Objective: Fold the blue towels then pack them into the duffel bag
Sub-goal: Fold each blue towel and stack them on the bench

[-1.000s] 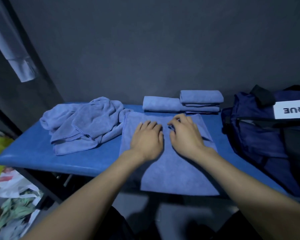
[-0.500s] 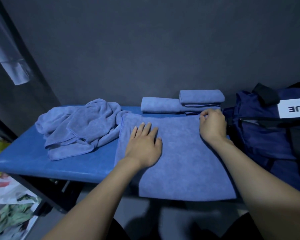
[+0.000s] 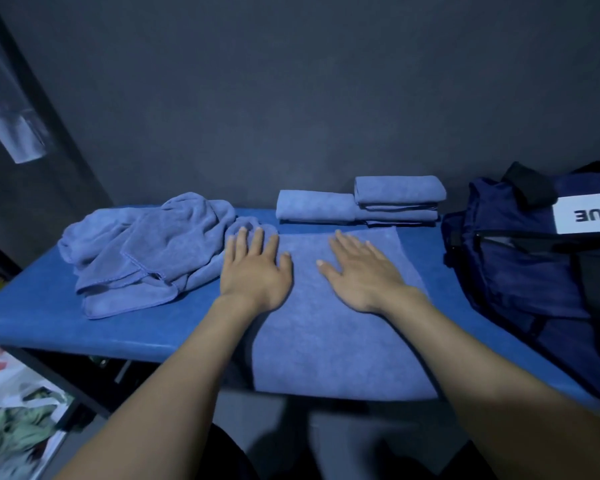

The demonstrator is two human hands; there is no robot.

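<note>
Towel (image 3: 340, 327) lies flat on bench (image 3: 35, 317), both hands pressing it, left hand (image 3: 255, 271) and right hand (image 3: 364, 273) fingers straight; heap (image 3: 142, 251) left, folded stack (image 3: 361, 202) behind, duffel (image 3: 520, 271) right.

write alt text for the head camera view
Both hands, left hand and right hand, press flat on a spread blue towel on a blue table. A crumpled towel pile lies left, folded towels behind, a navy duffel bag right.
</note>
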